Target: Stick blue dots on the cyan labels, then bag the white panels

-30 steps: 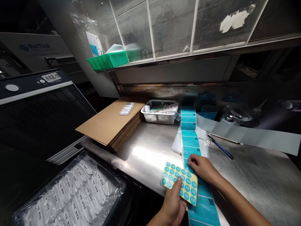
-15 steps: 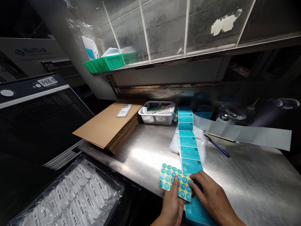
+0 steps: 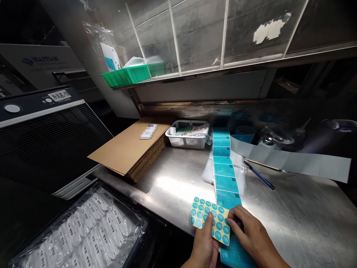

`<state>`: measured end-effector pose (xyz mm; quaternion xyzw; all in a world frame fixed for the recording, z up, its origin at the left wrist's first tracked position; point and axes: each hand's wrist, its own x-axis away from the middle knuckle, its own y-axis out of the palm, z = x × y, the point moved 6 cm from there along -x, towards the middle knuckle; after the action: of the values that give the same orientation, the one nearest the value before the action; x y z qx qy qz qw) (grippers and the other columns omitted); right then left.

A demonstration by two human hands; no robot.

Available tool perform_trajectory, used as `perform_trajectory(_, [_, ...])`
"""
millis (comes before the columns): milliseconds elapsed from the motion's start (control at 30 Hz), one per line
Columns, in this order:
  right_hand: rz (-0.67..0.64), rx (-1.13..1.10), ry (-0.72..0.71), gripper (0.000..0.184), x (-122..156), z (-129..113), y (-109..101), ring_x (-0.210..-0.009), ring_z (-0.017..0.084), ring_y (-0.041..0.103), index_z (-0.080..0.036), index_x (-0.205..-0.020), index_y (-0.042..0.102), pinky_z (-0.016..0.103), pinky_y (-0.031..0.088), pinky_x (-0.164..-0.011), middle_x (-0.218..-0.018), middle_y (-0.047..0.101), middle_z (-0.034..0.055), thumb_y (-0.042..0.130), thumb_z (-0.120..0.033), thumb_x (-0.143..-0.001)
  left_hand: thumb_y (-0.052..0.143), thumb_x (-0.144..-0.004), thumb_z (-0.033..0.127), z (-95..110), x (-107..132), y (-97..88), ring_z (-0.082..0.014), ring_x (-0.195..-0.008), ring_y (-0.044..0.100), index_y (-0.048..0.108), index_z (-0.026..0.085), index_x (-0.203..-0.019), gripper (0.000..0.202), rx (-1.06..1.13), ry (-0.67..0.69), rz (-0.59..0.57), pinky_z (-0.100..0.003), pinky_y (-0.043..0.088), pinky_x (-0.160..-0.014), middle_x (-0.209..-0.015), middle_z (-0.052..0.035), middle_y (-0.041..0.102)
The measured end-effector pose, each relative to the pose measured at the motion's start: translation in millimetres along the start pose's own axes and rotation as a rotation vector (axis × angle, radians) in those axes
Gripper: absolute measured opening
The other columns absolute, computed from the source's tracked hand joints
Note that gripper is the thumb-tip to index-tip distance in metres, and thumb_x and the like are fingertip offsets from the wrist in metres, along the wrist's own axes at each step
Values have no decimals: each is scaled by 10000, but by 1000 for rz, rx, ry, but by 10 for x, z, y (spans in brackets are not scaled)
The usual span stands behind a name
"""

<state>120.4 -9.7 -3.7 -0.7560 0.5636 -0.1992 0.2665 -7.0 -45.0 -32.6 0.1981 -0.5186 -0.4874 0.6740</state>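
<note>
My left hand (image 3: 205, 240) grips a pale yellow sheet of round blue stickers (image 3: 208, 215), its thumb pressed on top and fingers underneath. Thumb and forefinger of my right hand (image 3: 251, 232) pinch at the sheet's right edge over a round sticker; whether that sticker has lifted is hidden by the fingertips. Beneath both hands, a long strip of blue printed labels (image 3: 225, 170) runs up the metal table. A label (image 3: 232, 251) near the table's front edge bears a round sticker like those on the sheet.
Stacked cardboard (image 3: 126, 149) lies at left beside a white basket (image 3: 186, 141) of sheets. Right of the strip are a blue pen (image 3: 259, 175) and pale backing paper (image 3: 306, 160). A box of bagged white items (image 3: 92, 230) stands lower left. A shelf with a green bin (image 3: 125, 76) overhangs.
The view has shifted slightly. The sticker sheet and both hands sit a little lower and further right in view; the left hand's grip and the right hand's pinch look much the same.
</note>
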Motion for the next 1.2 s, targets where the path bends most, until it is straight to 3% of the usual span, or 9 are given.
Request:
perform_trajectory(100, [-32, -83, -31, 207, -155, -46, -103, -724, 151, 541, -230, -806, 501, 274, 424, -663, -793, 560, -3, 427, -369, -941, 615, -867, 206, -18, 18, -49, -290, -1208, 564, 423, 96, -1374, 553, 37, -9, 56, -409, 441, -1061, -1219, -170, 650])
perform_trajectory(233, [2, 2, -37, 187, -534, -22, -252, -727, 160, 539, -223, -819, 525, 278, 411, -660, -806, 581, 3, 444, -366, -909, 627, -852, 197, -94, 47, -157, -311, -1161, 596, 411, 63, -1377, 584, 54, -63, 112, -440, 442, -1057, -1139, -186, 686])
perform_trajectory(400, [-73, 87, -50, 129, -945, 59, -200, -807, 185, 562, -215, -799, 569, 297, 402, -738, -868, 609, 21, 483, -300, -845, 687, -815, 237, -141, 47, -257, -324, -1123, 618, 282, 29, -1437, 771, 78, -55, 90, -442, 435, -1062, -1131, -199, 688])
perform_trajectory(567, [-135, 160, -27, 124, -1043, 101, -108, -779, 179, 563, -217, -767, 584, 283, 376, -698, -834, 608, 14, 499, -282, -829, 682, -825, 253, -157, 24, -290, -318, -1138, 610, 221, 0, -1444, 811, 81, -73, 67, -435, 420, -1076, -1165, -216, 668])
perform_trajectory(767, [-92, 221, 18, 78, -1102, 141, -62, -715, 164, 546, -222, -831, 594, 271, 339, -626, -805, 609, 3, 548, -279, -804, 676, -831, 292, -119, 65, -234, -336, -1134, 609, 293, 2, -1415, 756, 59, -117, 66, -452, 453, -1038, -1176, -230, 658])
perform_trajectory(933, [-16, 203, -13, 112, -939, -3, -132, -763, 174, 550, -225, -862, 563, 287, 364, -667, -856, 618, 7, 477, -296, -875, 652, -845, 353, -78, 110, -199, -342, -1096, 631, 327, 83, -1419, 713, -10, -132, 122, -479, 501, -966, -1200, -209, 651])
perform_trajectory(1067, [-36, 134, -59, 168, -501, -177, -154, -752, 147, 559, -244, -849, 559, 268, 409, -680, -854, 608, -16, 448, -347, -923, 624, -866, 360, -66, 115, -190, -327, -1109, 627, 366, 107, -1402, 647, 2, -104, 112, -455, 512, -950, -1216, -196, 644])
perform_trajectory(1200, [-124, 110, -77, 137, -44, -227, -39, -785, 149, 579, -258, -854, 558, 270, 445, -713, -884, 597, -13, 496, -363, -915, 589, -892, 323, -58, 144, -132, -303, -1199, 569, 402, 97, -1381, 570, 23, -72, 48, -405, 505, -965, -1249, -189, 627])
